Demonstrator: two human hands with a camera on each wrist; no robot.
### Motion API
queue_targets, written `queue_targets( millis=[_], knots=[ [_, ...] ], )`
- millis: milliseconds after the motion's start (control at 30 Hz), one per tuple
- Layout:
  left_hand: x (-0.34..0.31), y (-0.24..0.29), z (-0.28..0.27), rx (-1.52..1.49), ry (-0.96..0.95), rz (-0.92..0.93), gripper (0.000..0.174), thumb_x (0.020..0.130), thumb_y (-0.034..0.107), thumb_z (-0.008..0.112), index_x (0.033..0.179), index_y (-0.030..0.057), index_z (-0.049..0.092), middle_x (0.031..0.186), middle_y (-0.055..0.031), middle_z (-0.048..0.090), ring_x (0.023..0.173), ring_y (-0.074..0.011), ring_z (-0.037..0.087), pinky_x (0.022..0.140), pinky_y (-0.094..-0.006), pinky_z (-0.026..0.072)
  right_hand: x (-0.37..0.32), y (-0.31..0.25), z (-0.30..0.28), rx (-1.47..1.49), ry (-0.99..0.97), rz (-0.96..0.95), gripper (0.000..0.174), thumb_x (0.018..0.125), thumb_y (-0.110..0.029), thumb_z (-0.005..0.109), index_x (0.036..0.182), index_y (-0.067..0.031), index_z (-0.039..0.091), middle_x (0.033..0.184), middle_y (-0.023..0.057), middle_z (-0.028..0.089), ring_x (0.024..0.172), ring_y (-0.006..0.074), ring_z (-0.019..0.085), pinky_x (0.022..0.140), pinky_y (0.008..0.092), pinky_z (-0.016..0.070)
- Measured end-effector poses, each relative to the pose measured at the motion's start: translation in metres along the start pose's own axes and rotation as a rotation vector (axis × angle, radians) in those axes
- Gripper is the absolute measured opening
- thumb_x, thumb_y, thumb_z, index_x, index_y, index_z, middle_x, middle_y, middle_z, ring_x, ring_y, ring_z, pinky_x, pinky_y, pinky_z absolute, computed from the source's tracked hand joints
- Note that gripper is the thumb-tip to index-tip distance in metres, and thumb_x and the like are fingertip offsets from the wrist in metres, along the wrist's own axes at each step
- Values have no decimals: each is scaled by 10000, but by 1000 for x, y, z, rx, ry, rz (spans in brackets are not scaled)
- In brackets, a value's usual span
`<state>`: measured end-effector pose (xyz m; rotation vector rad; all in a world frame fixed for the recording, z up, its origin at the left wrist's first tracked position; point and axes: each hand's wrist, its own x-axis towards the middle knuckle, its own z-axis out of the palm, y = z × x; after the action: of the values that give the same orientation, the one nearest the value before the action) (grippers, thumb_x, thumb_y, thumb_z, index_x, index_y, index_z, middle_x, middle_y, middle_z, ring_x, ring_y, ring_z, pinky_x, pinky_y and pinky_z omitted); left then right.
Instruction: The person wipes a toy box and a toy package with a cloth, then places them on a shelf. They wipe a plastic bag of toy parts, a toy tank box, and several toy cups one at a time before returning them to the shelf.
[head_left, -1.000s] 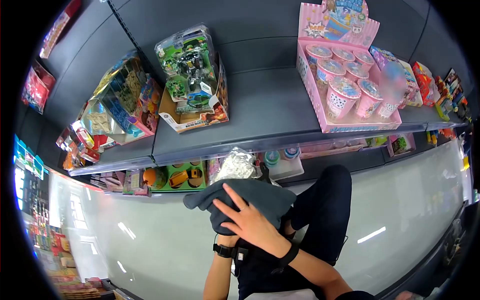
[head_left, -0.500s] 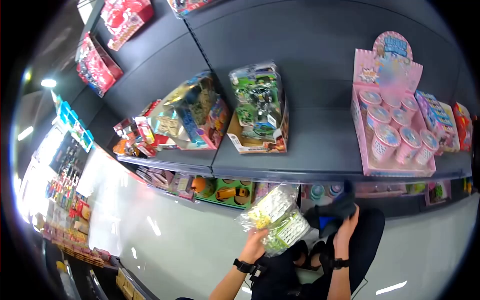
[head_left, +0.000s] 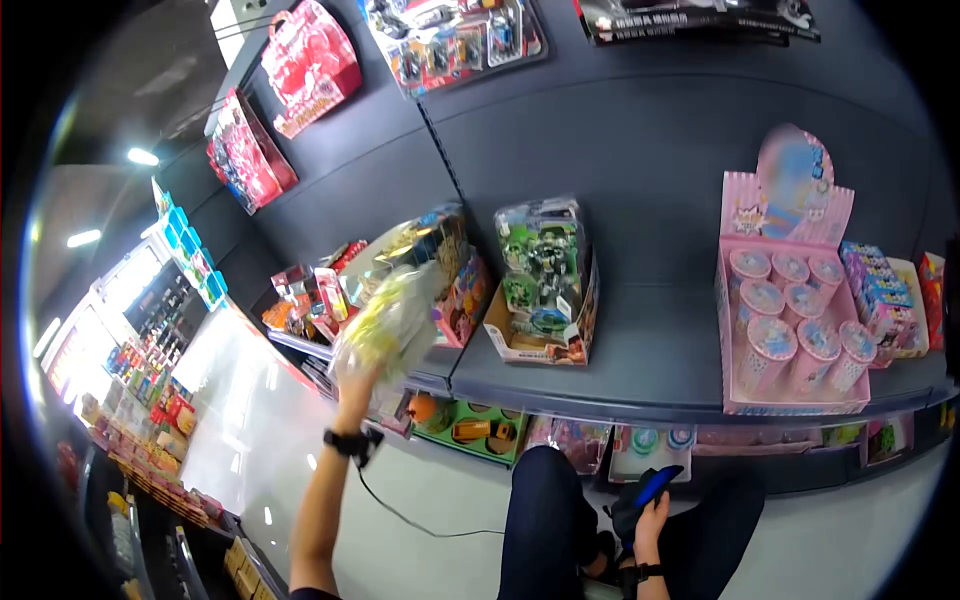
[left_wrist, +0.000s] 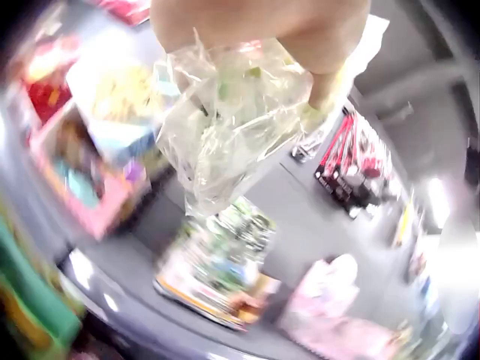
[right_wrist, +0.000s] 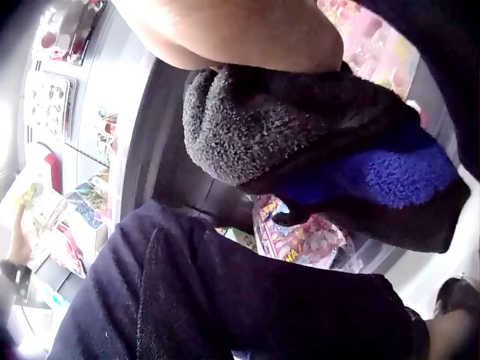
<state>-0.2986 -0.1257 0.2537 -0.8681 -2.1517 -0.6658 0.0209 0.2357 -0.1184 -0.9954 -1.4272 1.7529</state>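
Note:
My left hand (head_left: 357,385) is stretched out to the left and grips a clear plastic-wrapped package (head_left: 392,325) with yellow-green and white contents, blurred in the head view. The package overlaps the display boxes on the shelf there. In the left wrist view the fingers (left_wrist: 322,90) pinch the crinkled clear wrap (left_wrist: 225,135) from above. Low on the right, by my knees, my right hand (head_left: 652,520) holds a bunched cloth (right_wrist: 247,135), fuzzy dark grey with a blue patch (right_wrist: 409,169).
A grey shelf (head_left: 650,385) carries a box of green toy packs (head_left: 545,270) and a pink display box of cups (head_left: 735,390). Beneath it, a lower shelf holds a green tray (head_left: 455,440) and pink packets (head_left: 575,435). A cable (head_left: 420,528) trails from my left wrist.
At first the cloth lay over my left hand, with my right hand on it. Cloth and package then parted; my left hand carried the package up and left, while my right hand kept the cloth low.

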Motion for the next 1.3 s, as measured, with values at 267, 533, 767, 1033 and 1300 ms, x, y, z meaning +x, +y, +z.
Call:
queue_targets(
  millis=[267, 533, 767, 1033, 1300],
  knots=[
    [139, -11, 11, 69, -192, -120, 741, 550, 342, 884, 1158, 16, 613, 1380, -152, 427, 1252, -343, 386, 1027, -447, 352, -17, -31, -8, -122, 61, 105, 230, 931, -104, 521, 1121, 23, 551, 1047, 117, 608, 992, 227, 560, 896, 321, 417],
    [160, -55, 12, 231, -572, -212, 917, 502, 590, 839, 1146, -25, 618, 1160, -231, 606, 1153, -415, 487, 1024, -462, 341, -21, -39, -22, -115, 132, 148, 233, 906, -139, 543, 1080, 16, 551, 1025, 210, 644, 979, 364, 611, 846, 417, 453],
    [159, -78, 16, 543, -489, 20, 777, 423, 455, 904, 979, -9, 624, 1008, -171, 630, 1054, -368, 493, 943, -473, 376, -26, -48, -19, -160, 92, 165, 286, 894, -168, 563, 1125, 1, 546, 1036, 211, 640, 1001, 388, 600, 865, 424, 454],
    [140, 1, -54, 398, -277, 253, 397, 546, -15, 695, 924, 46, 589, 1033, -146, 503, 1012, -351, 420, 910, -445, 352, -23, -4, -15, -120, 32, 104, 192, 884, -151, 571, 988, 10, 565, 932, 201, 623, 925, 377, 593, 819, 418, 444],
    [71, 153, -124, 380, -12, 479, 261, 654, 191, 672, 863, 38, 698, 1069, -123, 611, 962, -316, 479, 896, -413, 339, -40, -29, -8, -315, 15, 92, 246, 854, -194, 550, 1028, -19, 553, 941, 250, 640, 952, 445, 602, 849, 482, 454]
  ],
)
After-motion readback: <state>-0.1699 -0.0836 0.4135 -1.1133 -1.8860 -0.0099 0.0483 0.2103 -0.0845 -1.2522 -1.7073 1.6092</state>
